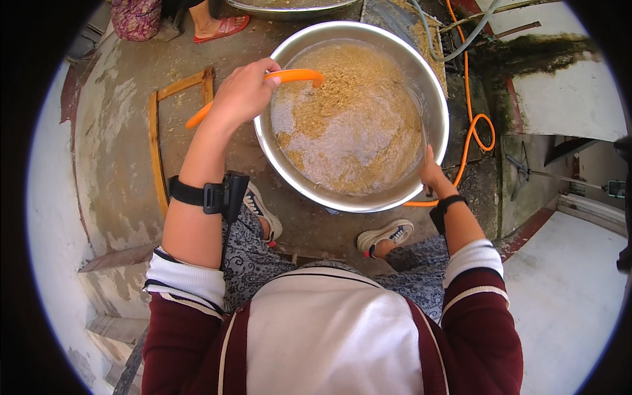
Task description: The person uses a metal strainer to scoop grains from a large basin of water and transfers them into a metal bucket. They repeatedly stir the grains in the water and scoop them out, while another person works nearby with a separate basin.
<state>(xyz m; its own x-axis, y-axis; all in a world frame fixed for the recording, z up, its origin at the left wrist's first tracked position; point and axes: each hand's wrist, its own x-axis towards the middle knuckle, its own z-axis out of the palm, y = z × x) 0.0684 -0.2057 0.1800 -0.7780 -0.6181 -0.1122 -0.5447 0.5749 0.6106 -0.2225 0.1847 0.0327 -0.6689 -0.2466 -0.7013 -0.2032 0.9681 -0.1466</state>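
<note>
A large round steel basin [270,148] stands on the ground in front of me, holding cloudy, rippling water with golden grain [355,79] floating in it. My left hand [247,89] is closed round an orange hose [299,76]. The hose's end reaches over the left side of the basin, pointing at the grain. At the basin's right rim, my right hand [431,172] grips the handle of a metal tool [421,115]. A thin curved edge of that tool shows along the inner wall; the rest is under the water, so its kind is unclear.
A wooden frame [157,131] lies on the wet concrete at left. More orange hose [469,79] loops at right, near a grey hose [438,56]. Another metal basin [296,9] is at the far edge. A person's sandaled foot [220,27] shows at far left.
</note>
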